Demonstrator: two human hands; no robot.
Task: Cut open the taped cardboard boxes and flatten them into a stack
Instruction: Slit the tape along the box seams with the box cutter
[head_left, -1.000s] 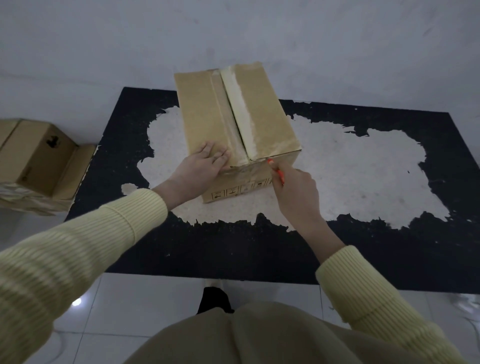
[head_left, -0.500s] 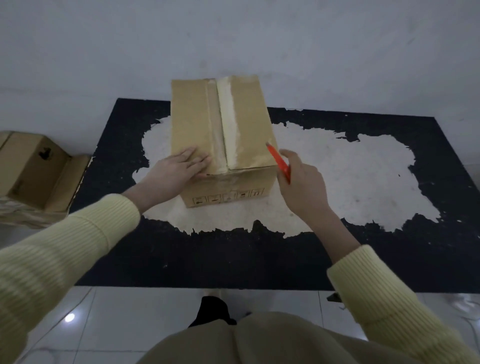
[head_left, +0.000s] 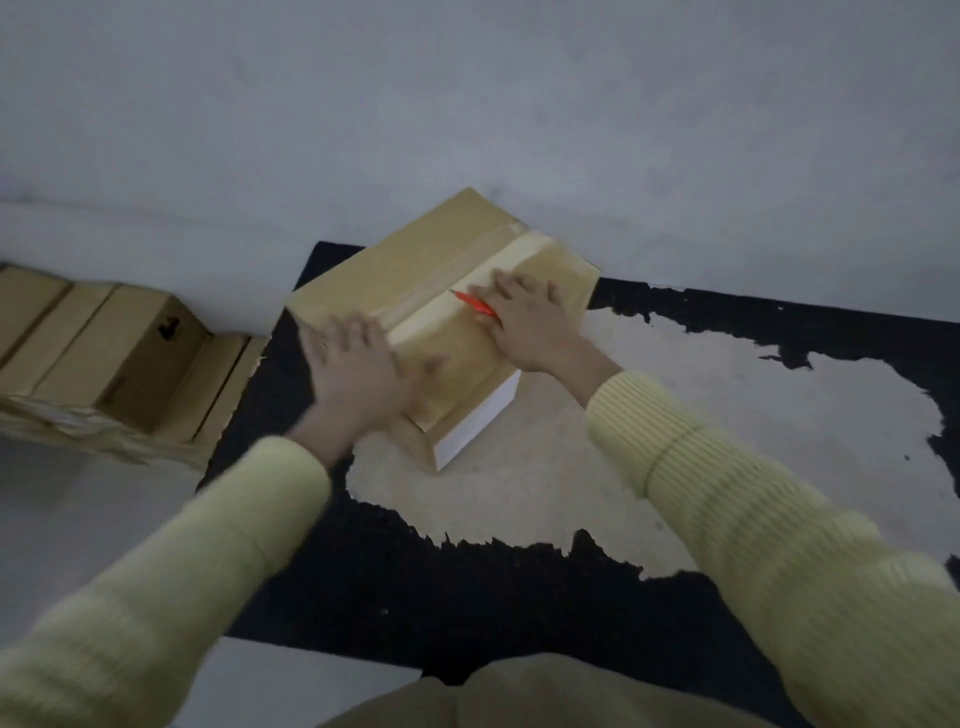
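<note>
**Closed box: contents hidden**

Cardboard box (head_left: 415, 270) stands at the mat's (head_left: 415, 597) far left corner, flaps closed. Left hand (head_left: 358, 379), blurred, presses flat on its top. Right hand (head_left: 524, 322) grips an orange cutter (head_left: 475, 306) at the tape strip (head_left: 441, 312).

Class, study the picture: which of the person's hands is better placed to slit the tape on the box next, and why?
Right hand: it holds the red cutter beside the tape seam; the left hand lies flat on the box, holding nothing.
</note>
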